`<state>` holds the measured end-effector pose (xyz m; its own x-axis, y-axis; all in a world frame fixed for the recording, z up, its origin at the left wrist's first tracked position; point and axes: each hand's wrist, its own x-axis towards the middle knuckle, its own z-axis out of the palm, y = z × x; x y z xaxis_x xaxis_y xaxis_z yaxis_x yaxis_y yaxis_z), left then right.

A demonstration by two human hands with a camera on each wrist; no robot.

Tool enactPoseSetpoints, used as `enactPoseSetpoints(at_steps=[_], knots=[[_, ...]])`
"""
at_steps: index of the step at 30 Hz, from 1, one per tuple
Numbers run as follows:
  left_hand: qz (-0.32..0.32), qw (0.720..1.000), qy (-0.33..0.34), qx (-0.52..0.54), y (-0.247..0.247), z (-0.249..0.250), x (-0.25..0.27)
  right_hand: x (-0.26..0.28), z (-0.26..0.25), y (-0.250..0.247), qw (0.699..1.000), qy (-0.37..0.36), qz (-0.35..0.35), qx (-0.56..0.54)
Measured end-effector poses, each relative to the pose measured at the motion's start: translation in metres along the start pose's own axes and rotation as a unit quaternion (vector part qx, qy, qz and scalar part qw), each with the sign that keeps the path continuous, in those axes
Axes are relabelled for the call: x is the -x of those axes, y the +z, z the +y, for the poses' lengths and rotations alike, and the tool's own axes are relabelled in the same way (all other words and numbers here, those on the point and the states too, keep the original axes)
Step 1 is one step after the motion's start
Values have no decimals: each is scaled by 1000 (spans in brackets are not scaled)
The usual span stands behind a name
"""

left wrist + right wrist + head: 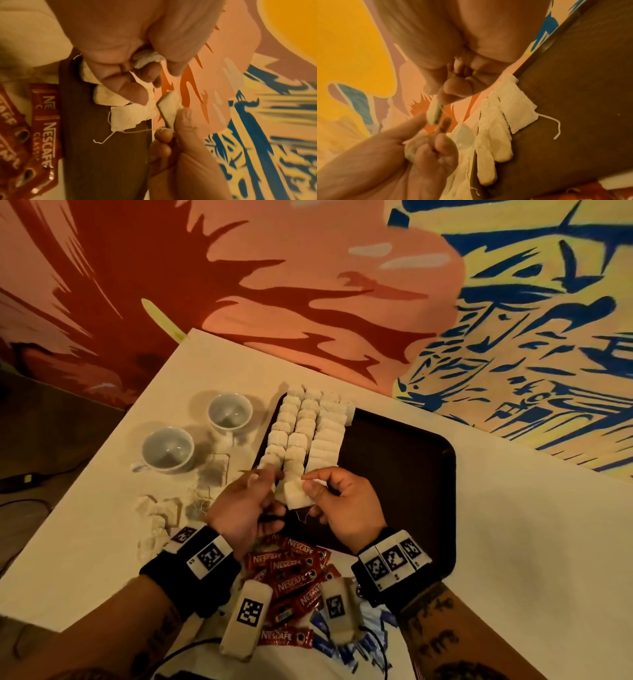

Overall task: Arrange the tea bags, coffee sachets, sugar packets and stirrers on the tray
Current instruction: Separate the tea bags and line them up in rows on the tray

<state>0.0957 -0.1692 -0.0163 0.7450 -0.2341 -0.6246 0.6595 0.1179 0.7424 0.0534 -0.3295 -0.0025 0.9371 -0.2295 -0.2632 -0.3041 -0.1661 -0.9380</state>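
Note:
A dark brown tray (394,467) lies on the white table, with three rows of tea bags (305,433) lined up along its left part. Both hands hover over the near end of those rows. My right hand (313,484) pinches a tea bag (169,108) on edge between thumb and forefinger; the same tea bag (434,112) shows in the right wrist view. My left hand (262,491) has its fingers curled round another crumpled tea bag (147,58). Red Nescafé coffee sachets (294,570) lie heaped on the table between my wrists. No stirrers are visible.
Two empty white cups (230,414) (168,450) stand left of the tray. Loose tea bags (157,511) lie on the table near the left edge. Blue and white packets (322,642) sit under my forearms. The tray's right part is bare.

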Motion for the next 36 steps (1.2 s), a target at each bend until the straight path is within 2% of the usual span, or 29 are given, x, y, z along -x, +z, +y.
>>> enactPoseSetpoints(at_steps=[4, 7, 10, 13, 14, 16, 19, 21, 29, 36], knots=[[-58, 993, 14, -104, 2, -6, 7, -1, 0, -5, 1000, 7, -10, 17], [-27, 993, 30, -109, 3, -9, 3, -2, 1, -3, 999, 19, -25, -33], [5, 993, 52, -104, 0, -11, 0, -4, 7, 1, 999, 25, -17, -19], [61, 994, 61, -74, -9, -6, -1, -12, 17, 2, 998, 9, 23, 66], [88, 993, 54, -58, -14, -3, -3, -15, 19, 3, 993, 3, 14, 118], [124, 992, 20, -18, -23, 3, -7, -17, 20, 3, 975, 8, -49, 218], [122, 991, -22, 42, -35, 9, -8, -18, 20, 13, 931, 43, -165, 324], [118, 992, -32, 44, -41, 9, -8, -22, 21, 20, 908, 48, -194, 369], [123, 992, -36, 9, -51, 6, -10, -49, 24, 39, 889, 74, -154, 426], [96, 995, -25, -16, -54, 8, -12, -63, 27, 43, 885, 72, -128, 443]])
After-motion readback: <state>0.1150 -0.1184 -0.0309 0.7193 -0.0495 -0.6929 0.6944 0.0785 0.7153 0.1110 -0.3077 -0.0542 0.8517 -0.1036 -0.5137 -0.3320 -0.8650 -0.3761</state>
